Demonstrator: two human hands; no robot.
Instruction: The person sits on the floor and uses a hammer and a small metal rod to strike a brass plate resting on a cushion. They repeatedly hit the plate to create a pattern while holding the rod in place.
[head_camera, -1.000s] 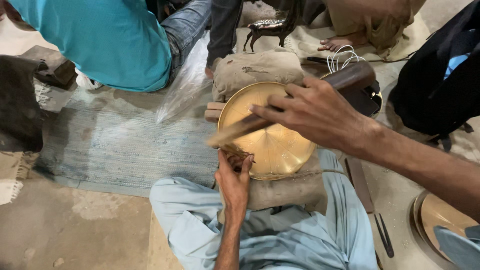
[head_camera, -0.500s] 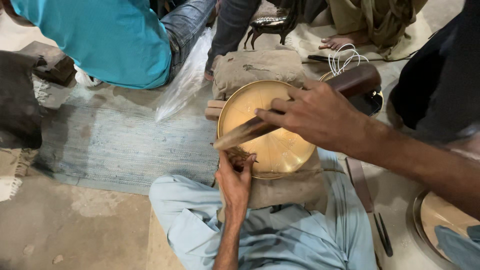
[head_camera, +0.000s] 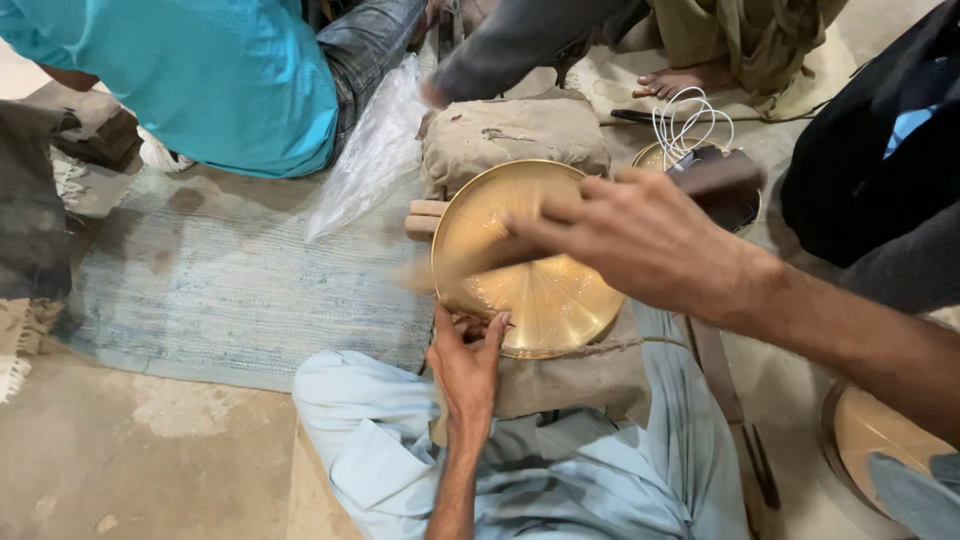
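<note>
A round brass plate (head_camera: 540, 290) lies tilted on a cloth-wrapped block (head_camera: 515, 130) between my legs. My left hand (head_camera: 465, 365) grips the plate's near rim, thumb and fingers pinching the edge. My right hand (head_camera: 640, 240) reaches across the plate, shut on a long wooden-handled tool (head_camera: 720, 175). The tool's dark butt sticks out to the right, and its working end is a motion blur over the plate's left rim.
A blue woven rug (head_camera: 230, 290) covers the floor to the left, with a clear plastic bag (head_camera: 375, 150) on it. A person in a teal shirt (head_camera: 220, 70) sits at the back. White wire (head_camera: 690, 115) and another brass plate (head_camera: 880, 430) lie to the right.
My right hand has swung the tool across the plate and is now blurred. My left hand stays on the near rim.
</note>
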